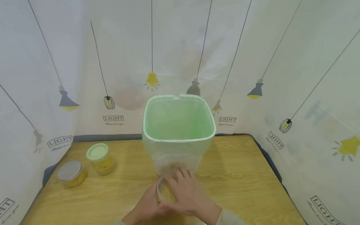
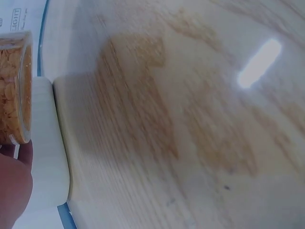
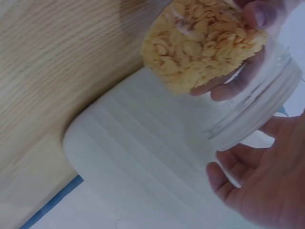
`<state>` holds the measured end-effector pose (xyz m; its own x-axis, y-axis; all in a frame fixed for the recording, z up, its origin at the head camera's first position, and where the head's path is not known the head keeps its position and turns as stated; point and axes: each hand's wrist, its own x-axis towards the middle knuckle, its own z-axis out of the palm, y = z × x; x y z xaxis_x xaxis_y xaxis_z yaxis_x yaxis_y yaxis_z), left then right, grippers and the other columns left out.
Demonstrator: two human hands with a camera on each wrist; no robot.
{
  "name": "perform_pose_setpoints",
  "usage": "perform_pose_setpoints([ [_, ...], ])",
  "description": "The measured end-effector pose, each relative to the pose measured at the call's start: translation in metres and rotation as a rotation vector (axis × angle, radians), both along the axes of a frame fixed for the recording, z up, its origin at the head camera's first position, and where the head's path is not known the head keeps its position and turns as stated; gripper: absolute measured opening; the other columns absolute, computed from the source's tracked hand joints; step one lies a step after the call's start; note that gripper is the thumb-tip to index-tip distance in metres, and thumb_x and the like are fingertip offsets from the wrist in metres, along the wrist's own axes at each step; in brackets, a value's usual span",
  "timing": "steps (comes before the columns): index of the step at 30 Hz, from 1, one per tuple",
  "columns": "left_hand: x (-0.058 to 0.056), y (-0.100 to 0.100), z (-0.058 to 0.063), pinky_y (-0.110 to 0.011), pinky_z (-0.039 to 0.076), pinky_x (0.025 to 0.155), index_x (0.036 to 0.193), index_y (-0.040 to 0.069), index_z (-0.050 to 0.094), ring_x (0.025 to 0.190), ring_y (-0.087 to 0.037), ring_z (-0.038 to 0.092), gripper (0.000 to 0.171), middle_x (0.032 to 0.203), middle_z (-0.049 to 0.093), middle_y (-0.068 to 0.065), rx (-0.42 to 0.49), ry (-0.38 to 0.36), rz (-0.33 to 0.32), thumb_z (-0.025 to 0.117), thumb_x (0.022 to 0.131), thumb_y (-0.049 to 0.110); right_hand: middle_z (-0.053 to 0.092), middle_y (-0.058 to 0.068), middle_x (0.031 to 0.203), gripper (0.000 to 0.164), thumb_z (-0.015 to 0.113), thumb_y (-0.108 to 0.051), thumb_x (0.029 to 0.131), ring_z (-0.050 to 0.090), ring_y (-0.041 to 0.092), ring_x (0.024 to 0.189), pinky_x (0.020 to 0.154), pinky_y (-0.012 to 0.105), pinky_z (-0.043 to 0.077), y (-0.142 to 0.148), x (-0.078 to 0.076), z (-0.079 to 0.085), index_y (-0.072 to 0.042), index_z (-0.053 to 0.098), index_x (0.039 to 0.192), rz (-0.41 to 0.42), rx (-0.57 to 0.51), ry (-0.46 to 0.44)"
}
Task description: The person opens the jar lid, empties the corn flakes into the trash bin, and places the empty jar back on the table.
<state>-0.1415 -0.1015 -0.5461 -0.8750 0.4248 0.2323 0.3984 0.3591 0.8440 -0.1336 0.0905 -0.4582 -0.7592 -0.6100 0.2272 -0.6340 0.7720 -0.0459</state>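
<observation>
Both my hands meet at a clear plastic jar point(image 3: 205, 40) partly filled with pale yellow flat seeds or flakes, in front of a green-rimmed bin point(image 1: 174, 157). My left hand point(image 1: 147, 200) grips the jar's body from the left; in the right wrist view its fingertips wrap the side. Over the jar's clear, ridged top point(image 3: 259, 105) curls my right hand point(image 1: 187, 195), with fingers on either side of the rim. The head view has much of the jar hidden under that hand. At the left edge of the left wrist view, the jar's lower end shows above the table.
A jar with a green lid point(image 1: 97, 152) and a jar with a silver lid point(image 1: 69, 171), both holding yellow contents, stand on the left of the wooden table point(image 1: 242, 175). Lamp-printed white cloth point(image 1: 168, 37) surrounds the table at the back and sides.
</observation>
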Motion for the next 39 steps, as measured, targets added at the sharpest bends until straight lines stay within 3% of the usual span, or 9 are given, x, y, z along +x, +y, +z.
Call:
perform_pose_setpoints([
  [3,-0.001,0.000,0.001,-0.032,0.050,0.100,0.149,0.024,0.028,0.125,-0.019,0.054,0.103,0.143,0.050,0.000,0.024,0.004,0.004,0.087,0.067,0.046,0.055,0.010,0.129,0.086,0.041,-0.085,0.079,0.053,0.028,0.115,0.091,0.046,0.051,-0.003,0.001,0.003,-0.026,0.045,0.142,-0.064,0.008,-0.012],
  [7,0.000,-0.001,0.002,-0.031,0.050,0.099,0.148,0.024,0.030,0.122,-0.019,0.056,0.102,0.140,0.052,0.000,0.052,-0.013,-0.017,0.088,0.067,0.042,0.056,0.006,0.121,0.084,0.047,-0.083,0.077,0.053,0.024,0.109,0.088,0.042,0.053,-0.003,-0.001,0.005,-0.027,0.046,0.140,-0.066,-0.004,-0.044],
  [13,0.000,0.000,0.005,-0.031,0.048,0.101,0.147,0.033,0.029,0.124,-0.015,0.054,0.103,0.141,0.049,0.010,0.047,-0.090,-0.027,0.089,0.064,0.046,0.055,0.005,0.126,0.074,0.057,-0.072,0.080,0.051,0.023,0.117,0.093,0.041,0.052,0.000,-0.007,0.006,-0.028,0.047,0.139,0.025,-0.042,-0.026],
  [21,-0.003,0.000,0.008,-0.035,0.045,0.105,0.148,0.036,0.025,0.131,-0.017,0.048,0.103,0.149,0.042,0.009,0.007,-0.125,-0.018,0.087,0.066,0.048,0.044,0.006,0.148,0.073,0.062,-0.056,0.082,0.040,0.027,0.136,0.103,0.052,0.043,0.008,-0.013,0.011,-0.030,0.039,0.147,0.185,-0.067,-0.119],
  [25,-0.002,0.000,0.006,-0.037,0.047,0.104,0.148,0.034,0.026,0.131,-0.019,0.050,0.101,0.148,0.044,0.008,-0.006,-0.080,-0.005,0.086,0.068,0.049,0.040,0.011,0.151,0.073,0.051,-0.070,0.085,0.039,0.033,0.138,0.102,0.055,0.043,0.005,-0.008,0.012,-0.028,0.042,0.144,0.091,-0.048,-0.099],
  [29,0.000,0.000,0.003,-0.037,0.049,0.102,0.149,0.032,0.025,0.127,-0.019,0.053,0.102,0.145,0.047,0.007,-0.018,-0.045,0.006,0.085,0.068,0.051,0.050,0.012,0.141,0.082,0.045,-0.082,0.080,0.049,0.032,0.128,0.099,0.052,0.047,0.002,-0.003,0.012,-0.028,0.043,0.141,-0.026,0.000,-0.112],
  [31,0.000,0.000,0.002,-0.038,0.049,0.102,0.149,0.033,0.025,0.127,-0.018,0.053,0.104,0.145,0.048,0.009,-0.028,-0.047,0.012,0.085,0.067,0.053,0.055,0.009,0.135,0.080,0.046,-0.080,0.081,0.052,0.029,0.123,0.098,0.048,0.049,0.001,-0.002,0.013,-0.027,0.042,0.142,-0.030,0.014,-0.123],
  [35,0.002,0.001,0.002,-0.037,0.048,0.103,0.149,0.035,0.024,0.129,-0.017,0.052,0.106,0.147,0.045,0.012,-0.048,-0.084,0.008,0.085,0.064,0.055,0.054,0.004,0.136,0.072,0.057,-0.064,0.085,0.051,0.025,0.124,0.101,0.045,0.048,0.002,-0.004,0.017,-0.027,0.040,0.145,0.074,0.018,-0.129],
  [39,0.004,0.000,0.004,-0.036,0.048,0.103,0.151,0.034,0.021,0.131,-0.019,0.049,0.108,0.151,0.040,0.009,-0.080,-0.096,-0.011,0.084,0.066,0.055,0.041,0.000,0.149,0.076,0.064,-0.049,0.085,0.039,0.028,0.138,0.107,0.054,0.041,0.004,-0.005,0.019,-0.028,0.032,0.150,0.219,0.034,-0.173],
])
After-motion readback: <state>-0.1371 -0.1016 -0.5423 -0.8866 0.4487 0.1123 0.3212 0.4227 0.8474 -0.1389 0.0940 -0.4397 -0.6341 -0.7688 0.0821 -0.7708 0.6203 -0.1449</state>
